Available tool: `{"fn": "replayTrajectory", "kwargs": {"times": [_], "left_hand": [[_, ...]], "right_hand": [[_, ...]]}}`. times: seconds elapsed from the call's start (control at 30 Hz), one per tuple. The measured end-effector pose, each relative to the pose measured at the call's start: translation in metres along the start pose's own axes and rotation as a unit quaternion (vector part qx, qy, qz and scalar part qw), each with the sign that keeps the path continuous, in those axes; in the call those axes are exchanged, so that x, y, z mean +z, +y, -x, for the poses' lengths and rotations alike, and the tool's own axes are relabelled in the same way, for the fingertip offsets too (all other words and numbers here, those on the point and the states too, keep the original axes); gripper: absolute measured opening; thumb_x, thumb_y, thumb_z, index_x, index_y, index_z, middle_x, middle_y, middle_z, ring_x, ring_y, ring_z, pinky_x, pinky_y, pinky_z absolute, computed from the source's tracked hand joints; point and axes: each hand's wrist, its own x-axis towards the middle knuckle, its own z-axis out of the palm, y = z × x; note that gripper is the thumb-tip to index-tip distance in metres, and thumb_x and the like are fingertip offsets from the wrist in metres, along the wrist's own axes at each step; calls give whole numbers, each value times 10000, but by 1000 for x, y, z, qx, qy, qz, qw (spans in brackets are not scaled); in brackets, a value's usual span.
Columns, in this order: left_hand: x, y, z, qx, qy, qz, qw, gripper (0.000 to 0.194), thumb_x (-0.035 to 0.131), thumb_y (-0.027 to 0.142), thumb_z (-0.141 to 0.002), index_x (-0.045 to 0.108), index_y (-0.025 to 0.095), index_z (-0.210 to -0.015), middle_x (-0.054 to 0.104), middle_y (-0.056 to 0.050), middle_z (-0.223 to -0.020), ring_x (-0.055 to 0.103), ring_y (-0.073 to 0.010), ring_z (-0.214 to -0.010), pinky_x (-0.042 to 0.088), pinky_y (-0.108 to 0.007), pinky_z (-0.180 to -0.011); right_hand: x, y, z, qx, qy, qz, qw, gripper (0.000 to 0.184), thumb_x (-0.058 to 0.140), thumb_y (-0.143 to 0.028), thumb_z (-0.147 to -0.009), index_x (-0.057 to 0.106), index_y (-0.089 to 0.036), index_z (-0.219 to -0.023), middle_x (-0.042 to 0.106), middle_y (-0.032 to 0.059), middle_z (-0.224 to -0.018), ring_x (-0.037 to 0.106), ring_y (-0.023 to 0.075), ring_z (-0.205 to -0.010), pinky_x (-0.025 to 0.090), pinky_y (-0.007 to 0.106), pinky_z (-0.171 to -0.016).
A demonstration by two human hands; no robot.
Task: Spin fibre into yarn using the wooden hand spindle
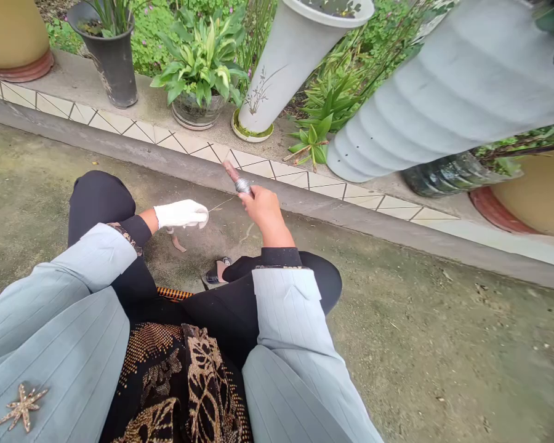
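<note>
My right hand [264,209], bare, is closed round a brown stick [231,171] whose upper end pokes out past the fingers. Silvery wire [243,186] is wound in a coil round this stick, just above my fist. From there a thin strand runs left to my left hand [182,214], which wears a white glove. The gloved fingers are curled together on the strand; their tips are mostly hidden. Just below the glove shows a short brown piece [178,245]; whether the left hand also holds it I cannot tell.
A low tiled ledge [166,136] crosses in front of me. On it stand a black pot [115,67], a leafy plant [205,61], a tall white planter [277,74] and a large ribbed planter [420,111]. My knees flank the hands above the concrete ground [434,344].
</note>
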Motion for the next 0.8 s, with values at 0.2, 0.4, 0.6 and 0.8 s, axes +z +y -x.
{"fn": "replayTrajectory", "kwargs": {"times": [0.2,0.4,0.6,0.8], "left_hand": [[-8,2,5,26,85,-52,995,235,517,303,-841,649,133,-745,570,9,-602,419,-69,-492,338,-204,-503],[-13,-11,2,47,102,-84,990,246,534,325,-843,634,124,-744,579,8,-635,449,-73,-534,347,-193,-527],[-2,-14,-3,39,52,7,998,270,485,354,-887,619,140,-789,512,16,-597,446,-79,-507,359,-189,-501],[6,-5,-1,59,1,-13,998,268,485,343,-884,636,137,-802,526,13,-585,416,-78,-485,334,-203,-494]], "right_hand": [[14,-21,11,-41,-299,147,942,204,570,-298,-886,690,-140,-931,706,120,-888,630,195,-778,395,277,-656],[0,-30,27,-180,-504,-79,841,103,608,-266,-814,626,-167,-791,549,-29,-624,480,91,-552,351,232,-558],[-19,-13,29,-115,-191,-395,891,222,640,-360,-792,556,-159,-751,535,-18,-643,459,77,-546,342,204,-504],[-1,-1,8,14,-63,-244,968,150,568,-272,-859,594,-156,-768,587,12,-640,503,96,-529,361,216,-518]]}}
